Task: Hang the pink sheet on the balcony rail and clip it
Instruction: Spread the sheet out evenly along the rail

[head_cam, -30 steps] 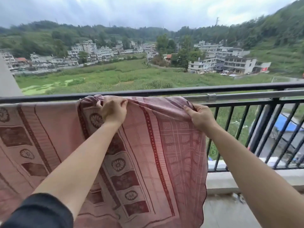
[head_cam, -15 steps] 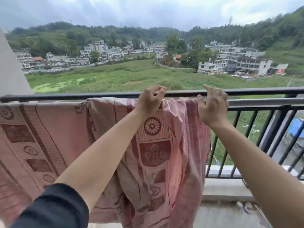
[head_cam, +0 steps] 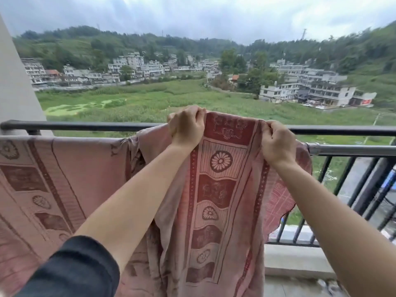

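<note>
left arm: dark sleeve [head_cam: 72, 269] pushed above elbow | right arm: bare forearm, no sleeve seen

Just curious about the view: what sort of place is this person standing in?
Most likely an upper-floor home balcony in a hillside village: a dark metal railing with a pink sheet hung on it, and fields and white houses below.

Head view: forward, slightly down, near rail [head_cam: 85, 126].

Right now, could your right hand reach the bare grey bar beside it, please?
Probably yes: the right hand is close to the grey bar, bare just past the edge of the pink sheet, though it grips that sheet.
</note>
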{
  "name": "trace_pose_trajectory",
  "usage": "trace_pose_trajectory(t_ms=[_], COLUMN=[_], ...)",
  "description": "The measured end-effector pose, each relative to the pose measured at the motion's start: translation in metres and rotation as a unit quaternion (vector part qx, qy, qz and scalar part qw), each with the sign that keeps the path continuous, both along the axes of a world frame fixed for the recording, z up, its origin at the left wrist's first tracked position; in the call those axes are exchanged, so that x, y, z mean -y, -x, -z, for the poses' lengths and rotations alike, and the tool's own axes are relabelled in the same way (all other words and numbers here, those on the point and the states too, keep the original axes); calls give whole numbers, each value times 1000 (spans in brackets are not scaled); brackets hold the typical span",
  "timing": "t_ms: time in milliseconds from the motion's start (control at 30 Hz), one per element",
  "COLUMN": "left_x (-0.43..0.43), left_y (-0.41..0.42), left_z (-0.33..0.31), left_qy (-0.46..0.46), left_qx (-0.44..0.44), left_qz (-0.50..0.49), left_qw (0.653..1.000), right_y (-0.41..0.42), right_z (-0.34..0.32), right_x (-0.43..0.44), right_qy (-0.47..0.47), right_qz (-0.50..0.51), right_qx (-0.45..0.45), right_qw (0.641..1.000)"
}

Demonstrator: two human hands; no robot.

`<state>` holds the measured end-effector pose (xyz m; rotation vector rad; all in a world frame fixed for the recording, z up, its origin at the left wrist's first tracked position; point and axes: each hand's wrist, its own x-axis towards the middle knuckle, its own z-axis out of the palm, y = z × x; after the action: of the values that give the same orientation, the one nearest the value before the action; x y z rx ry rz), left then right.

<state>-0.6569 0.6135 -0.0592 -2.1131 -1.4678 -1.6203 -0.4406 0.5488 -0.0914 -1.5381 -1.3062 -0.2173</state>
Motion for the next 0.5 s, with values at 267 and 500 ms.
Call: trace_pose_trajectory(t_ms=[267, 500], left_x=[11, 34], left_y=[-120, -185], left_z=[-7, -8], left_qy=[50, 88], left_qx=[70, 87], left_qz=[203, 296], left_qw=[975, 947], right_y=[-85, -131], right_z=[3, -6], right_x=[36, 62], right_qy=[-19, -59], right_qz=[161, 208], right_qx=[-36, -110], right_qw=[986, 970])
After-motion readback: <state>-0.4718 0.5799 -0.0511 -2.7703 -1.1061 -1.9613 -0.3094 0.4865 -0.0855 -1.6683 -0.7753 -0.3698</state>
